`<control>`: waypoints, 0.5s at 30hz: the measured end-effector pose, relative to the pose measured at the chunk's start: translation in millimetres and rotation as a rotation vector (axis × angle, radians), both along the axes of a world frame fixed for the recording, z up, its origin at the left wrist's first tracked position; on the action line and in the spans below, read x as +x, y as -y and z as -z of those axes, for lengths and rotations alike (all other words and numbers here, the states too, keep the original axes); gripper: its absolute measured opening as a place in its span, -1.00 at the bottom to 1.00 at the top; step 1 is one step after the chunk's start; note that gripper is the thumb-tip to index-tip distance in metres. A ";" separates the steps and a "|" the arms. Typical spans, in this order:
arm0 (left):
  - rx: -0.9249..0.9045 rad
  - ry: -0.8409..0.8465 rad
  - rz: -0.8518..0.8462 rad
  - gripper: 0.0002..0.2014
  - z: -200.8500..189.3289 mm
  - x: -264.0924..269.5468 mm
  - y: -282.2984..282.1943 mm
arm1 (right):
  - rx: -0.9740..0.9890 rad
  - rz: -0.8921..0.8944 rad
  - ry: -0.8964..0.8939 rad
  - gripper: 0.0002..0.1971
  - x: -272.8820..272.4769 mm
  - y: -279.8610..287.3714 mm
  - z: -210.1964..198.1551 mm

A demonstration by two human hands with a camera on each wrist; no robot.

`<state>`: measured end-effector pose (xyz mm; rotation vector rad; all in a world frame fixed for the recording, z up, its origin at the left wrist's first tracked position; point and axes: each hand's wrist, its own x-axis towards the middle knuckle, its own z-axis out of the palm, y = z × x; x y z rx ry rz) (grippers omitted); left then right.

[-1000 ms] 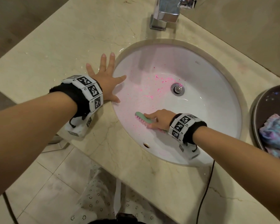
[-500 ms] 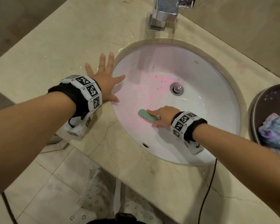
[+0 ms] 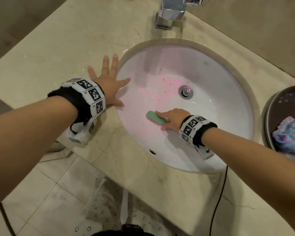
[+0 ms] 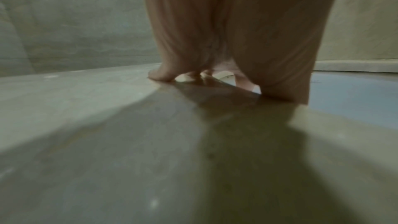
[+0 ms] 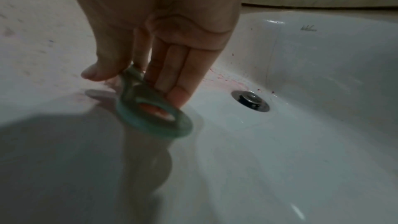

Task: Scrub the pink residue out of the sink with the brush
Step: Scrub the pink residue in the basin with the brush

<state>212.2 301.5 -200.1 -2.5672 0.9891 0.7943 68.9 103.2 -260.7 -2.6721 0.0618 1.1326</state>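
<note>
Now our right hand [image 3: 173,119] grips the brush [image 3: 156,118] beside the drain [image 3: 186,92]; our left hand [image 3: 107,84], fingers spread flat, holds nothing.

Faucet [image 3: 171,11]: top cut off by the head view's upper edge. Dark basin [image 3: 286,120] with cloth [image 3: 289,135]: right part cut by the edge. Brush [image 3: 156,118]: handle end hidden under the right hand [image 3: 173,119]; ring end blurred in the wrist view. Left hand [image 4: 232,37]: fingertips mostly hidden behind the palm in its wrist view.
</note>
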 end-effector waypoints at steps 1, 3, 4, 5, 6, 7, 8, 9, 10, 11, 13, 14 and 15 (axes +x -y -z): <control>0.002 -0.002 0.000 -0.08 -0.1 0.1 0.3 | -0.007 -0.018 -0.018 -0.31 -3.2 4.3 -1.2; 0.007 -0.001 -0.001 -0.08 -0.3 -0.1 0.9 | -0.051 -0.014 -0.032 -0.32 -10.3 19.0 -1.8; 0.008 0.002 -0.001 -0.08 -0.4 -0.1 1.0 | -0.083 0.012 -0.031 -0.32 -13.0 26.9 -1.3; 0.009 0.005 0.001 -0.08 -0.4 -0.1 0.9 | -0.117 0.051 -0.026 -0.32 -14.3 34.0 -0.2; 0.009 0.007 0.001 -0.08 -0.3 -0.1 0.7 | -0.142 0.097 -0.017 -0.31 -14.3 38.8 0.5; 0.006 0.006 0.001 -0.08 0.0 -0.1 0.5 | -0.151 0.141 -0.007 -0.30 -13.0 41.4 1.6; 0.002 0.004 -0.001 -0.08 0.2 -0.2 0.6 | -0.145 0.174 0.001 -0.30 -10.8 41.8 2.8; 0.000 0.003 -0.004 -0.08 0.1 -0.1 0.6 | -0.129 0.197 0.010 -0.29 -7.9 40.8 4.0; 0.000 0.004 -0.005 -0.08 -0.2 -0.2 0.9 | -0.111 0.208 0.021 -0.28 -5.1 38.5 5.2; 0.002 0.005 -0.007 -0.08 -0.5 -0.3 1.0 | -0.095 0.210 0.033 -0.27 -2.5 35.3 6.8; 0.009 0.004 -0.006 -0.08 -1.0 -0.4 1.1 | -0.062 0.177 0.038 -0.26 0.5 27.0 9.3; 0.010 0.003 -0.007 -0.08 -0.9 -0.3 1.1 | -0.045 0.141 0.027 -0.25 0.4 22.8 9.8; 0.009 0.002 -0.009 -0.08 -1.0 -0.2 0.9 | -0.030 0.098 0.006 -0.25 -0.6 19.7 10.2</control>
